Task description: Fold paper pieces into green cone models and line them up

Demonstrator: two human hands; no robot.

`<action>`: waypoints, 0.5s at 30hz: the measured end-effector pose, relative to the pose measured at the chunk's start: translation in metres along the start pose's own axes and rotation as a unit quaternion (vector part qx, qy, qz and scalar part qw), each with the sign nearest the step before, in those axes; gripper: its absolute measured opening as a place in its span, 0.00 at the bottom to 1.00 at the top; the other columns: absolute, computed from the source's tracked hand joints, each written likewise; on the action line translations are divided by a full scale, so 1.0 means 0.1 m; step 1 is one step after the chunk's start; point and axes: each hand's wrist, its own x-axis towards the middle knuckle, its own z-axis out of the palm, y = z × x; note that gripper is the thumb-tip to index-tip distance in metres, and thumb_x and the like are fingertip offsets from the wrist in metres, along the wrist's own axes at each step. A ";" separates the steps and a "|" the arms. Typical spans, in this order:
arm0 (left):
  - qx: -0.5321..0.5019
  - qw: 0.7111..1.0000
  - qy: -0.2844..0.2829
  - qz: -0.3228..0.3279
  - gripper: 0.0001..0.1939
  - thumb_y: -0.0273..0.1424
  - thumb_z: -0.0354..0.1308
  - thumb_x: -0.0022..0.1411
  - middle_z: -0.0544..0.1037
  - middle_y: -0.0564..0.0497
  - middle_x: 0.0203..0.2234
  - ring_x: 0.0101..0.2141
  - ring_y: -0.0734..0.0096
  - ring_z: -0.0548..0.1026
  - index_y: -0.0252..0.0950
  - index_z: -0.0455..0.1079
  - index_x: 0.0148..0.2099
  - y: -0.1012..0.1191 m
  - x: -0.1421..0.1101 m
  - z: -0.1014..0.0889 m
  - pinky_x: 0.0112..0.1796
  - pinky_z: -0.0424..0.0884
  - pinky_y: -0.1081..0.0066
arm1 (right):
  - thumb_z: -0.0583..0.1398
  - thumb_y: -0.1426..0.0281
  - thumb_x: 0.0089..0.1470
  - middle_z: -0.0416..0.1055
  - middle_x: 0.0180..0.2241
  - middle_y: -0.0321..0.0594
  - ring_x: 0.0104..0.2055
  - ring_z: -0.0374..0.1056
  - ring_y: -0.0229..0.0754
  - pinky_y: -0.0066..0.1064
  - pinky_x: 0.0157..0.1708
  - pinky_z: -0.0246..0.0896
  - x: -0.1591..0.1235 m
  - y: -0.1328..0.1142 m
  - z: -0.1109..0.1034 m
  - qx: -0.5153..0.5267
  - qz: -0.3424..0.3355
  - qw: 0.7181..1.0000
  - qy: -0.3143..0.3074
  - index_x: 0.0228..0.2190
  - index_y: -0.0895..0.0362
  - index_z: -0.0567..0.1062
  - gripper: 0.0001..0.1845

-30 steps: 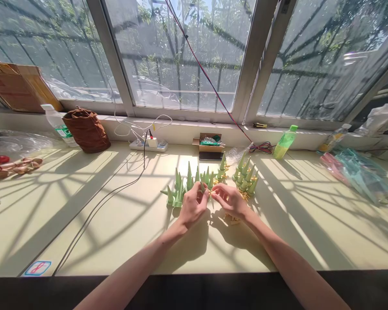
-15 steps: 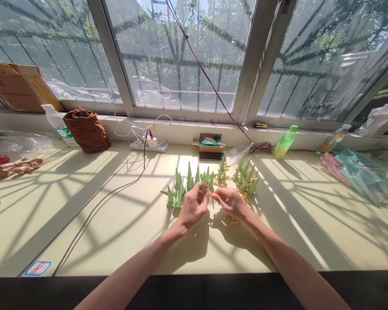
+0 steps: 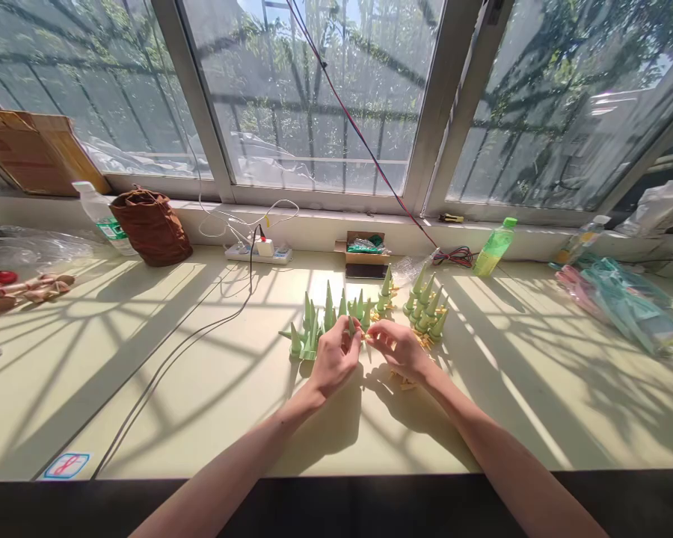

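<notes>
My left hand [image 3: 334, 360] and my right hand [image 3: 402, 350] meet over the middle of the pale table [image 3: 202, 388]. The left fingers are curled round a small green cone [image 3: 351, 326]. The right fingers pinch a small yellow piece [image 3: 366, 338] held against that cone. Behind the left hand stands a cluster of green cones [image 3: 321, 323]. A second cluster of green cones [image 3: 426, 306] with yellow bases stands behind the right hand. Loose yellow pieces [image 3: 404, 382] lie under the right wrist.
A brown pouch [image 3: 150, 226], a water bottle [image 3: 99, 215] and a power strip [image 3: 258, 252] with cables [image 3: 168, 359] sit at the back left. A small cardboard box [image 3: 364, 250], a green bottle [image 3: 493, 246] and plastic bags [image 3: 628, 302] lie toward the right. Wooden toys [image 3: 28, 286] are at far left.
Almost nothing has moved. Both hands stay together at the same spot, with only slight finger shifts round the cone.
</notes>
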 end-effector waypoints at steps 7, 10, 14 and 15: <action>0.011 1.000 -0.016 0.002 0.04 0.32 0.52 0.65 0.73 0.52 0.30 0.23 0.75 0.71 0.37 0.62 0.40 0.03 -0.01 -0.01 0.25 0.64 0.75 | 0.56 0.66 0.59 0.68 0.24 0.37 0.24 0.62 0.36 0.28 0.25 0.59 0.00 0.01 0.00 -0.027 -0.003 1.000 -0.003 0.28 0.57 0.71 0.11; 0.017 1.000 -0.018 0.008 0.03 0.31 0.52 0.65 0.73 0.53 0.30 0.23 0.75 0.71 0.36 0.63 0.40 0.03 -0.01 -0.01 0.24 0.63 0.75 | 0.54 0.65 0.61 0.66 0.22 0.36 0.22 0.60 0.36 0.28 0.23 0.57 0.00 -0.01 -0.01 -0.035 -0.007 0.999 -0.015 0.25 0.56 0.69 0.14; 0.013 1.000 -0.021 0.007 0.04 0.31 0.52 0.65 0.73 0.53 0.29 0.23 0.75 0.72 0.37 0.63 0.40 0.02 -0.01 -0.02 0.24 0.63 0.75 | 0.54 0.65 0.61 0.65 0.20 0.36 0.21 0.58 0.36 0.29 0.22 0.56 0.00 -0.03 -0.02 -0.041 -0.007 0.999 -0.020 0.24 0.55 0.68 0.14; 0.009 1.000 -0.020 0.006 0.04 0.31 0.52 0.65 0.74 0.52 0.30 0.24 0.74 0.72 0.37 0.63 0.40 0.02 -0.01 -0.02 0.24 0.63 0.75 | 0.54 0.66 0.61 0.65 0.20 0.36 0.21 0.58 0.36 0.29 0.22 0.56 0.00 -0.03 -0.01 -0.042 -0.007 0.999 -0.017 0.25 0.55 0.68 0.14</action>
